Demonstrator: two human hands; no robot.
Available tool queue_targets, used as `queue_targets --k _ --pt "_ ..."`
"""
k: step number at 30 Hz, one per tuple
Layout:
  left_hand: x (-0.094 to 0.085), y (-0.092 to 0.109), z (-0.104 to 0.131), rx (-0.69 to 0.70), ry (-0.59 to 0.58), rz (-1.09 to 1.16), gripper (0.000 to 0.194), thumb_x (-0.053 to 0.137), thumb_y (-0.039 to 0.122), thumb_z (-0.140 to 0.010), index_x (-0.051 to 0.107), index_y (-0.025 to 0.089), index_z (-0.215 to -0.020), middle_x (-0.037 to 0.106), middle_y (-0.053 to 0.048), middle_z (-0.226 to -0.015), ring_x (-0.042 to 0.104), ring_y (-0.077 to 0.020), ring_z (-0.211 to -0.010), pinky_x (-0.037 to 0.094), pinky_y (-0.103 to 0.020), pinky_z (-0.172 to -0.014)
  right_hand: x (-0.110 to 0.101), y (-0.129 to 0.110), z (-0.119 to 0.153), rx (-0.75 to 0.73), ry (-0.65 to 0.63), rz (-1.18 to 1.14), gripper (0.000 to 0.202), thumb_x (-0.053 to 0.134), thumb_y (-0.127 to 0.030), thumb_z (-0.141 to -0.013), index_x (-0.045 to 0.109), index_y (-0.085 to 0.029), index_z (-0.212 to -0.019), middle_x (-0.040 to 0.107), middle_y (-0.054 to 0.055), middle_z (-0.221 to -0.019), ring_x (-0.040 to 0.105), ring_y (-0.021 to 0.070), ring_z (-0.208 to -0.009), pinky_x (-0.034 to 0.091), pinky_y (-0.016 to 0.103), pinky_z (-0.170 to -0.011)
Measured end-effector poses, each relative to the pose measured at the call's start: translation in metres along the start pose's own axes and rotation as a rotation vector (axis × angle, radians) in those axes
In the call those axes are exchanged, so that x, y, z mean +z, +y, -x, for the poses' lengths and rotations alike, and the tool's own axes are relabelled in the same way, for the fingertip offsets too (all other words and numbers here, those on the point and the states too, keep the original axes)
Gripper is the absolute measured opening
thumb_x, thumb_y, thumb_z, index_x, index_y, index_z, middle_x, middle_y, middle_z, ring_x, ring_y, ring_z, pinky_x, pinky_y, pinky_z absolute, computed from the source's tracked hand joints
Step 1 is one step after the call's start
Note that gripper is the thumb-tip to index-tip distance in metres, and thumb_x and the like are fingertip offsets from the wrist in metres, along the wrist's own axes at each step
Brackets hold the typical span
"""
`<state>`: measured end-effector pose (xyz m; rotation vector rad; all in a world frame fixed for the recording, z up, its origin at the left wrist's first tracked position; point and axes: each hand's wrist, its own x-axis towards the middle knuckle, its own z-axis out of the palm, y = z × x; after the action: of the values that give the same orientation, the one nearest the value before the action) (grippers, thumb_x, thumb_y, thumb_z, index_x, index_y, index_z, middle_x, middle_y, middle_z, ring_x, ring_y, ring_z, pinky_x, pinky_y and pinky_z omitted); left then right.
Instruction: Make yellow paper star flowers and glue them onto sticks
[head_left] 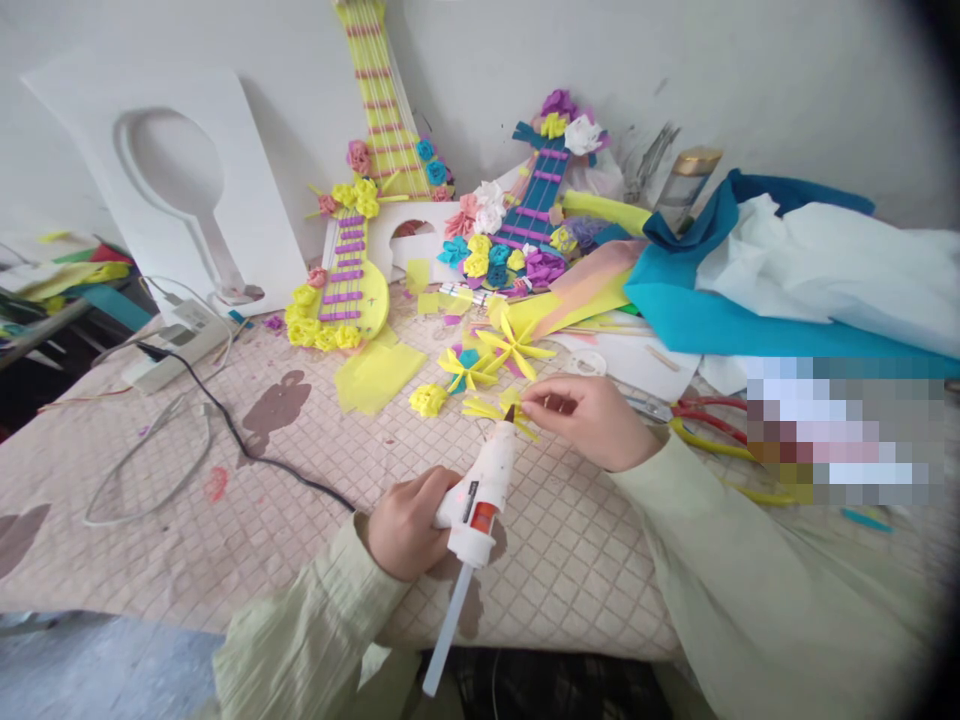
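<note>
My left hand point(411, 522) is wrapped round a white hot glue gun point(487, 480), with a translucent glue stick point(448, 635) sticking out of its back end. Its dark nozzle points away from me, over a yellow paper flower point(484, 408) with narrow petals. At the flower's right side, the fingertips of my right hand point(592, 420) are pinched on its edge, close to the nozzle; the exact grip is partly hidden. Just beyond lie two more star-shaped yellow flowers point(516, 345) and a crumpled yellow rosette point(428, 400).
Decorated paper instruments point(375, 290) lean along the wall beside a white cut-out board point(251, 200). A black cord point(225, 405) runs from the power strip point(180, 345) towards my left hand. Red-handled scissors point(712, 415) and blue fabric point(697, 310) lie at right.
</note>
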<state>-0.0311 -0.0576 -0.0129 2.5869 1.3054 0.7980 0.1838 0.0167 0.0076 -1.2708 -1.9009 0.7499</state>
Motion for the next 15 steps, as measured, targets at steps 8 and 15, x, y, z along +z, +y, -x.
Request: queue_targets --k 8,15 --pt "-0.0005 0.0009 -0.002 0.016 0.011 -0.017 0.015 0.047 0.027 -0.075 0.045 0.016 -0.066 0.046 0.002 -0.051 0.043 -0.0087 -0.038 0.035 -0.02 -0.037 0.0004 0.0018 -0.0003 -0.003 -0.002 0.001 0.012 0.056 -0.022 -0.069 0.066 -0.016 -0.07 0.067 0.002 -0.071 0.054 0.01 -0.055 0.043 0.021 -0.051" --pt "0.0018 -0.0002 -0.0009 -0.013 -0.023 -0.037 0.014 0.046 0.026 -0.075 0.045 0.016 -0.065 0.044 0.003 -0.049 0.042 -0.0075 -0.038 0.034 -0.019 -0.038 0.0 0.0009 -0.0003 0.008 -0.001 0.0 0.013 0.056 -0.022 -0.069 0.066 -0.016 -0.07 0.068 0.002 -0.072 0.054 0.0099 -0.055 0.043 0.021 -0.051"
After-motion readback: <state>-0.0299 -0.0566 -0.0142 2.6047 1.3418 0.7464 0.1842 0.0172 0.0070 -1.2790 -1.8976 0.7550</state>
